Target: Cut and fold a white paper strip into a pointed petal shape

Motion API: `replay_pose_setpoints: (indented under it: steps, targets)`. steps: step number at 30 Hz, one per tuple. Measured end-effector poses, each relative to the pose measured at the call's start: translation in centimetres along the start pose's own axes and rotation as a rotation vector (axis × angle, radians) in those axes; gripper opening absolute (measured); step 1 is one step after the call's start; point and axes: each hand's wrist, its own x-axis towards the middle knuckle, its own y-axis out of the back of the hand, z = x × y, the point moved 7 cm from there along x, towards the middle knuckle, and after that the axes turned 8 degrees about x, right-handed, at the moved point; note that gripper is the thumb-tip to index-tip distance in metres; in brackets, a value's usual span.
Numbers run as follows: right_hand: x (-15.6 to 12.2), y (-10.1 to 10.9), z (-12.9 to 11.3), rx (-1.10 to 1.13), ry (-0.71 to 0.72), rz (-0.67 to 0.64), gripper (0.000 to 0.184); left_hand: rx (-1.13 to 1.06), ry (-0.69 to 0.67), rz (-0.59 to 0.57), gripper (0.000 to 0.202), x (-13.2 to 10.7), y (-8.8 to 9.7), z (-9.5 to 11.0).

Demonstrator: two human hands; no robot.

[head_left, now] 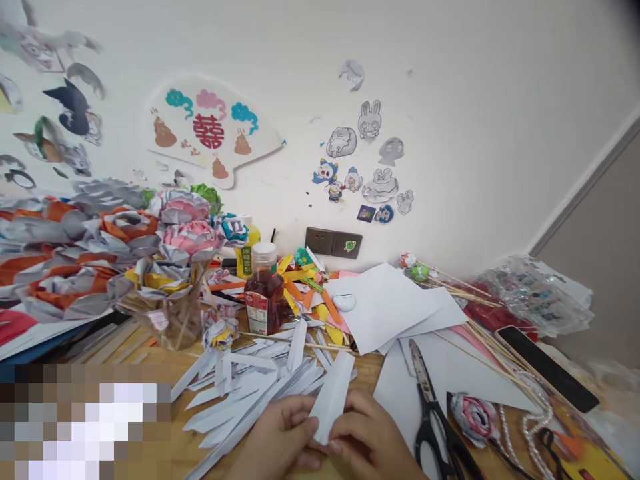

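At the near edge of the worktop (369, 373), dead centre, the folded white paper strip (333, 393) stands tilted up and away between both hands. The left hand (277, 433) pinches its lower left edge, fingertips closed on the paper. The right hand (373, 437) closes a narrow grip on the lower right, thumb over the bottom end. Both are holding the strip and nothing else.

The work looks like a fold being set at the bottom end. My read on doing it well: line the long edges up flush before pressing, hold one side fixed with the left fingers, and run the right thumb along the crease from the middle outward so the paper doesn't skew. Light pressure should do, as this paper looks thin and would likely crumple.

Just behind the hands, a loose pile of cut strips (250, 380) fans across the wood. Black scissors (433, 413) lie to the right, near the right hand but apart from it. A small paper rose (474, 417) sits beyond them. Further back are white sheets (385, 303) and a bottle (263, 290), and paper flowers (170, 267) stand in a clear cup at the left.
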Motion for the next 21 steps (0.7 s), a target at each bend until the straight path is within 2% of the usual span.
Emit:
replay_pose_setpoints:
  steps: [4, 11, 18, 21]
  targets:
    - [-0.1, 0.2, 0.8, 0.031, -0.087, 0.043, 0.011, -0.018, 0.006, -0.027, 0.018, 0.0, 0.0, -0.1]
    - [-0.5, -0.3, 3.2, 0.092, -0.418, 0.132, 0.011, 0.027, 0.04, -0.042, 0.033, 0.5, -0.1, -1.3]
    - [-0.8, -0.5, 3.3, 0.092, -0.447, 0.156, 0.014, 0.087, 0.009, -0.056, 0.032, 0.0, -0.3, -0.4]
    - [-0.9, -0.5, 3.3, 0.086, -0.447, 0.16, 0.013, 0.094, 0.024, -0.065, 0.032, 0.3, -0.2, -1.0]
